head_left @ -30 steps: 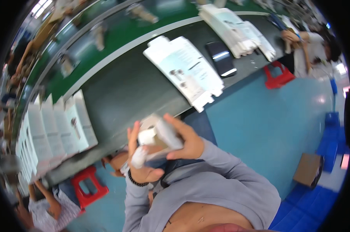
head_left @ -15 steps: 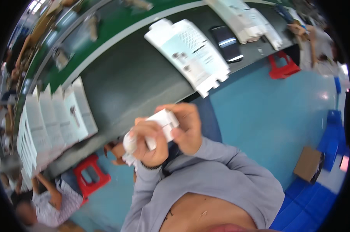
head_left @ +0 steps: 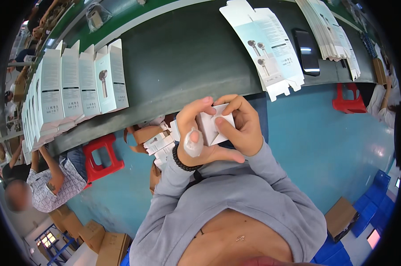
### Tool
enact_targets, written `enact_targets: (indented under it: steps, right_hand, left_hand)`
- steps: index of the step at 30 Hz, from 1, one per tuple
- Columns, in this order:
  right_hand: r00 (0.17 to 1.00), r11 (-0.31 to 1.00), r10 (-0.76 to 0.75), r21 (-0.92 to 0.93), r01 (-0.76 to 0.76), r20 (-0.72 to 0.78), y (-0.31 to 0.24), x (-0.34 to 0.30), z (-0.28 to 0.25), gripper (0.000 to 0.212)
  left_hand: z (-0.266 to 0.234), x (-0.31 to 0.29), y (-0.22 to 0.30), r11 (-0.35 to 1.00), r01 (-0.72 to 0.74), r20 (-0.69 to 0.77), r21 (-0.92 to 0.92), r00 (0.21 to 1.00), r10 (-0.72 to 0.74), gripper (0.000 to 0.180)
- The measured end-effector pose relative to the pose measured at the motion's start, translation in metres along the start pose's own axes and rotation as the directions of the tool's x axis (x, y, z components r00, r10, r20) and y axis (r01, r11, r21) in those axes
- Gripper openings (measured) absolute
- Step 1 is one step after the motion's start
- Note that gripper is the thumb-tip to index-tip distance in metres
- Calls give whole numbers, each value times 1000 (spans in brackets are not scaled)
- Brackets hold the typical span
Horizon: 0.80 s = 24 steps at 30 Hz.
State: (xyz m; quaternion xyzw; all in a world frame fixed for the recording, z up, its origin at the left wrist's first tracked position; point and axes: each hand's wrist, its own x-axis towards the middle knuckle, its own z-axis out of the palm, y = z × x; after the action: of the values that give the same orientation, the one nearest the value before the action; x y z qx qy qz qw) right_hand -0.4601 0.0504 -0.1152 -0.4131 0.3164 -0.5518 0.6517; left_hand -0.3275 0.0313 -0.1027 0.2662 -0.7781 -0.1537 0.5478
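A small white folding carton (head_left: 208,129) is held between my two hands above the table's near edge. Its end, with flaps and a seam, faces up at me. My right hand (head_left: 246,126) grips the right side, thumb pressed on the end flap. Along the left side curl the fingers of my left hand (head_left: 192,128), while its thumb stretches out below the carton. White wrapping (head_left: 193,142) covers one digit of that hand. The carton's lower part is hidden by my hands.
Several erected cartons (head_left: 111,80) stand in a row on the dark table (head_left: 174,57) at left. Flat cartons (head_left: 273,48), a black phone (head_left: 306,52) and a stack of flat cartons (head_left: 326,33) lie right. More cartons (head_left: 160,146) sit below the edge, near a red stool (head_left: 103,155).
My hands and the carton have moved right and slightly up in view. The carton has turned, and my right thumb now presses its end. The whole view has shifted with my head.
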Motion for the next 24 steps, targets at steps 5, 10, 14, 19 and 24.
enact_targets:
  steps: [5, 10, 14, 19, 24]
  right_hand:
    - [998, 978, -62, 201, 63, -11, 0, 8, 5, 46]
    - [962, 826, -100, -517, 223, 255, 1, 3, 2, 79]
    - [850, 545, -268, -656, 523, 454, -24, 17, 2, 64]
    - [728, 313, -505, -687, 655, 464, -51, 29, -28, 67]
    - [928, -140, -278, -966, 217, 248, -62, 24, -83, 68]
  left_hand:
    - [-5, 0, 2, 998, 36, -76, 46, 997, -33, 130]
    - [-24, 15, 15, 938, -128, -645, -323, 755, -119, 114]
    - [-94, 32, 40, 958, 155, 294, 241, 929, -224, 94]
    - [-110, 24, 40, 996, 48, -496, -72, 865, -78, 107]
    - [-139, -7, -3, 788, 573, -679, 225, 672, -295, 92]
